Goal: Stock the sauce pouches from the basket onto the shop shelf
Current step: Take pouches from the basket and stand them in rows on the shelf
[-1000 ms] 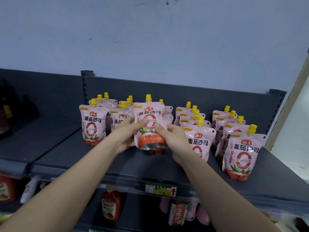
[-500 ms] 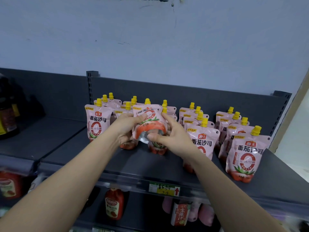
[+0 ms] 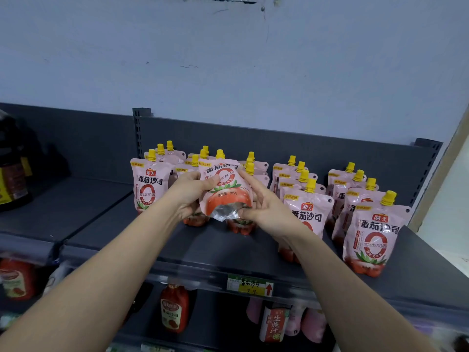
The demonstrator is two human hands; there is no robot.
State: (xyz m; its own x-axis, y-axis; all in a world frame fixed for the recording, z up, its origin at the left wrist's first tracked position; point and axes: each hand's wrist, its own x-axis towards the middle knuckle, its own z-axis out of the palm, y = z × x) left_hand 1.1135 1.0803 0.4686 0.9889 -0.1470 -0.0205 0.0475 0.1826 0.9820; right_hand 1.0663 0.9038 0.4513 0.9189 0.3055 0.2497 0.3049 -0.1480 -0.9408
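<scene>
L hand (image 3: 193, 191) and R hand (image 3: 264, 207) both closed on one sauce pouch (image 3: 224, 190). L grips its left edge, thumb over the front; R has fingers up the right edge and thumb at the bottom gusset. Pouch is off the shelf (image 3: 177, 240), tilted w/ cap end away from me and silver base toward me, held just above the gap in row 2.

Landmark: price tag (image 3: 250, 284) on the shelf lip. The held pouch is straight above the tag. Up-left of the tag, row 1 w/ front pouch (image 3: 149, 185) upright. Directly behind the held pouch, row 2; its front spot looks open. Up-right of the tag, row 3, approx 4 deep. Far right of the tag, row 4 w/ front pouch (image 3: 373, 240) nearest the lip.

Progress (judgement): mostly stocked, 4 rows standing, this pouch not yet set down. Basket not in view, so remaining count unknown.

Pouch appearance: pink film, yellow screw cap (image 3: 220, 154), black lettering, red zero ring, tomato art at the base, "305g" printed. Base gusset is silver and creased; prob. needs spreading flat to stand. Soft-sided, so may lean on neighbours.
</scene>
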